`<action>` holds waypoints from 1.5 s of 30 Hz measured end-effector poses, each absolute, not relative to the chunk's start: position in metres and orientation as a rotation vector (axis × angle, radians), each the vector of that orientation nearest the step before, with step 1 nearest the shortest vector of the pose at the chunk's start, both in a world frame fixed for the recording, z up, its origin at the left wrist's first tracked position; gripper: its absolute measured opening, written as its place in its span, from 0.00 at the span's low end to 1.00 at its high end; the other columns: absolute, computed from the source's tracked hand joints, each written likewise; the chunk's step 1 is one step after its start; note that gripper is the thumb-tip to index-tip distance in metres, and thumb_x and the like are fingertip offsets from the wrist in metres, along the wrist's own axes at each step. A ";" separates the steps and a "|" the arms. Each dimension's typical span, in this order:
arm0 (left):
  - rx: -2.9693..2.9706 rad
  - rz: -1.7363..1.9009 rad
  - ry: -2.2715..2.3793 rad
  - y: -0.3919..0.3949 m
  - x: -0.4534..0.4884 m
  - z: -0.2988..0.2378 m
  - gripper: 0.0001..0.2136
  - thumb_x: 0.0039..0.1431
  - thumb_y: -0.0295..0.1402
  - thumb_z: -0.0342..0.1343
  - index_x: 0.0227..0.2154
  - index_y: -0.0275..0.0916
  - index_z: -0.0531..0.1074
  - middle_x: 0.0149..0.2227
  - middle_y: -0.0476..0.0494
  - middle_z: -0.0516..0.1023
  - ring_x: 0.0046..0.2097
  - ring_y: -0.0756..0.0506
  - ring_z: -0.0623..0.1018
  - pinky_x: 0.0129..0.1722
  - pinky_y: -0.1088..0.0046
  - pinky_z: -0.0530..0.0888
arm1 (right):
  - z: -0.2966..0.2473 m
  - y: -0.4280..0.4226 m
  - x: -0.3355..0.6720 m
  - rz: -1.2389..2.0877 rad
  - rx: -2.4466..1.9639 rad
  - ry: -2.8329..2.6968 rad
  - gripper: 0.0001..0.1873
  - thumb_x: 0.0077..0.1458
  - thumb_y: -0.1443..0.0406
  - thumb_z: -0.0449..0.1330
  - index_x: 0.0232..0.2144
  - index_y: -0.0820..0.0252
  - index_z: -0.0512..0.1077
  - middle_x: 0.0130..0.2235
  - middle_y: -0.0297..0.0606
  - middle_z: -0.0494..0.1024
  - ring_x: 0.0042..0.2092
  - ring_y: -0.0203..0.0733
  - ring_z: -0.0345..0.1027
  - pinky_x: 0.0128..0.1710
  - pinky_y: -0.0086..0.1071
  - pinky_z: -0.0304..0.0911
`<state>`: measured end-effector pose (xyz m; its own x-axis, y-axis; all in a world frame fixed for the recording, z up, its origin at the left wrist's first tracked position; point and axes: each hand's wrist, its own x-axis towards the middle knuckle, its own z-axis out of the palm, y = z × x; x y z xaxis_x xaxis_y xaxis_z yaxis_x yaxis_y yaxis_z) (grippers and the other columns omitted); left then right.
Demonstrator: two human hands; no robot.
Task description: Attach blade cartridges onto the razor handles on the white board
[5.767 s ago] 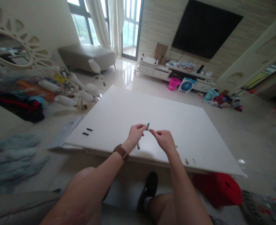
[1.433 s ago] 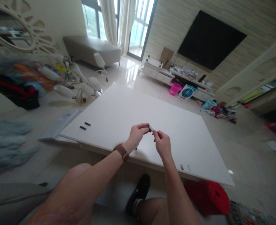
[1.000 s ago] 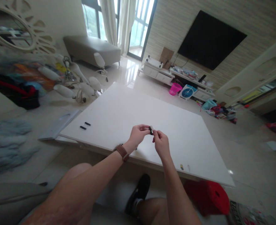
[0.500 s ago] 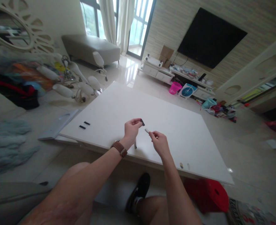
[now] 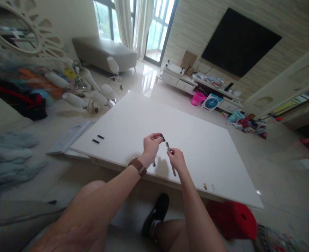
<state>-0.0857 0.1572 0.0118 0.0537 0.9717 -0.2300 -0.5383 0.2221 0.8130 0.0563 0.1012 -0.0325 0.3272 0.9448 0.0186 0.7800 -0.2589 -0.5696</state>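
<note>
My left hand point(image 5: 151, 147), with a brown watch strap point(image 5: 138, 166) on the wrist, pinches a short black piece point(image 5: 163, 137) over the white tabletop point(image 5: 154, 112). Closed around a slim stick-like tool point(image 5: 173, 170), my right hand point(image 5: 176, 157) holds its grey tip just below the black piece; whether they touch I cannot tell. The tool's kind is too small to make out. Below my left hand shows the end of a thin dark object point(image 5: 153, 163), mostly hidden. Two black strips point(image 5: 98, 139) lie side by side at the table's left.
Two tiny items point(image 5: 205, 186) lie near the front right table edge. A red roll point(image 5: 239, 218) stands below that edge. Left of the table are a white panel point(image 5: 70, 138) and a lamp with several white shades point(image 5: 108, 91). A pink basket point(image 5: 198, 99) stands beyond.
The tool in my right hand has turned more upright, and its lower end now shows below the hand. Its tip has come closer to the black piece. The view has shifted slightly.
</note>
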 end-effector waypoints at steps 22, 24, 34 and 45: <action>0.526 1.233 0.862 0.160 -0.092 0.025 0.10 0.42 0.21 0.59 0.32 0.33 0.75 0.28 0.46 0.78 0.31 0.52 0.76 0.36 0.73 0.72 | -0.098 0.121 0.011 0.377 -2.189 -1.138 0.10 0.51 0.59 0.59 0.23 0.56 0.64 0.27 0.39 0.75 0.31 0.43 0.66 0.32 0.32 0.54; 0.522 1.236 0.860 0.159 -0.092 0.026 0.11 0.42 0.21 0.59 0.32 0.32 0.75 0.27 0.47 0.78 0.30 0.52 0.75 0.36 0.74 0.71 | -0.098 0.121 0.008 0.353 -2.204 -1.143 0.09 0.51 0.61 0.58 0.23 0.56 0.64 0.27 0.39 0.75 0.30 0.43 0.65 0.32 0.32 0.53; 0.506 1.235 0.855 0.157 -0.091 0.028 0.11 0.41 0.21 0.59 0.32 0.31 0.75 0.27 0.46 0.78 0.31 0.52 0.76 0.37 0.74 0.71 | -0.095 0.120 0.005 0.328 -2.247 -1.178 0.11 0.51 0.62 0.58 0.20 0.56 0.64 0.26 0.41 0.76 0.30 0.44 0.66 0.32 0.33 0.52; 0.531 1.227 0.850 0.158 -0.088 0.022 0.11 0.41 0.22 0.60 0.32 0.32 0.75 0.27 0.46 0.78 0.30 0.51 0.76 0.37 0.73 0.72 | -0.056 0.129 0.027 0.402 -2.073 -1.064 0.11 0.52 0.57 0.60 0.25 0.58 0.71 0.28 0.39 0.78 0.31 0.44 0.71 0.35 0.34 0.62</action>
